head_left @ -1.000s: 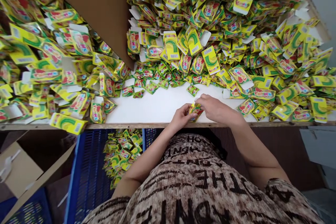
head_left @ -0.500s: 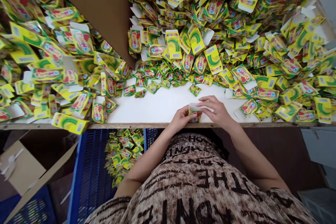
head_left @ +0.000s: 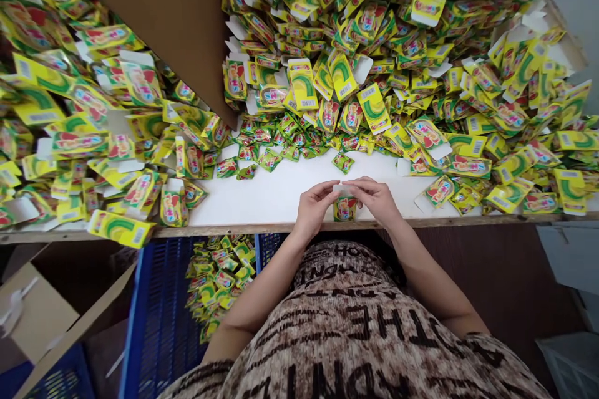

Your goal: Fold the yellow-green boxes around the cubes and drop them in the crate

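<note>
A small yellow-green carton (head_left: 345, 204) with a white top flap stands at the front edge of the white table (head_left: 271, 190). My left hand (head_left: 314, 206) pinches its left side and my right hand (head_left: 377, 198) pinches its right side, fingertips meeting at the flap. Small green sachets (head_left: 281, 146) lie in a row just beyond my hands, one loose sachet (head_left: 344, 161) closest. Behind them rises a big heap of flat yellow-green cartons (head_left: 397, 43).
A brown cardboard divider (head_left: 163, 12) splits the heap; more cartons (head_left: 84, 124) pile on its left. Below the table edge a blue plastic crate (head_left: 159, 318) holds several filled cartons (head_left: 218, 274). A cardboard box (head_left: 37, 312) sits at the lower left.
The carton has been turned upright, and both hands have shifted slightly so the fingertips now meet at its white top flap.
</note>
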A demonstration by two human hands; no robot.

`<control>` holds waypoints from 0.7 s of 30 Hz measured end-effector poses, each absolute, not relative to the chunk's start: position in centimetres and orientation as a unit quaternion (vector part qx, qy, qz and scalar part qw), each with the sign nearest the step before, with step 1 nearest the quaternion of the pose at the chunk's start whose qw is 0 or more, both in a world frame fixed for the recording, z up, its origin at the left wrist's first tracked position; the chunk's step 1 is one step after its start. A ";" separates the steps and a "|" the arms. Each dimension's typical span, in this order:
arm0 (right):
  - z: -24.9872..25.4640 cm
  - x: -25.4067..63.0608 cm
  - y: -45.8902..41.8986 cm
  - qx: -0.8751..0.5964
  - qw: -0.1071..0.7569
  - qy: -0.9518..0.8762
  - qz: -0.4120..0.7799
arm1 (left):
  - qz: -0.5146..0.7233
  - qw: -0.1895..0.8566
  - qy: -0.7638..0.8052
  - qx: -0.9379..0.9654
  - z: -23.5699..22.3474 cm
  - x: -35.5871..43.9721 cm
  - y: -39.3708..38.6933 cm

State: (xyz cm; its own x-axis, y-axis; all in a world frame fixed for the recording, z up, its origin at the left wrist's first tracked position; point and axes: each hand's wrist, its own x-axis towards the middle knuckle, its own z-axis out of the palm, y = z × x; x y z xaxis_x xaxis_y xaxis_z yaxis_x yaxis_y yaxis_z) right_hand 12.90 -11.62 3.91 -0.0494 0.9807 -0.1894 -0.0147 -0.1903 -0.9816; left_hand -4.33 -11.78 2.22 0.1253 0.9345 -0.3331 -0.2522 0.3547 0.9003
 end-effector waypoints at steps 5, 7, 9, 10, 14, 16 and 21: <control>3.3 13.2 -11.4 -0.537 0.445 -0.417 0.583 | 0.473 0.575 0.504 0.439 1.4 -4.0 -11.9; 3.3 13.2 -11.4 -0.554 0.437 -0.401 0.584 | 0.473 0.577 0.504 0.435 1.2 -3.8 -11.7; 3.3 13.1 -11.3 -0.562 0.441 -0.394 0.579 | 0.471 0.587 0.497 0.433 1.0 -3.7 -11.5; 3.3 13.2 -11.3 -0.561 0.446 -0.398 0.573 | 0.467 0.590 0.490 0.440 1.0 -3.8 -11.3; 3.0 13.5 -11.5 -0.544 0.454 -0.446 0.547 | 0.465 0.557 0.465 0.508 0.8 -4.4 -10.9; 2.8 13.8 -11.7 -0.535 0.451 -0.476 0.532 | 0.466 0.533 0.455 0.540 0.6 -4.8 -10.8; 2.0 14.2 -12.1 -0.522 0.455 -0.538 0.481 | 0.445 0.547 0.448 0.549 0.0 -5.4 -11.1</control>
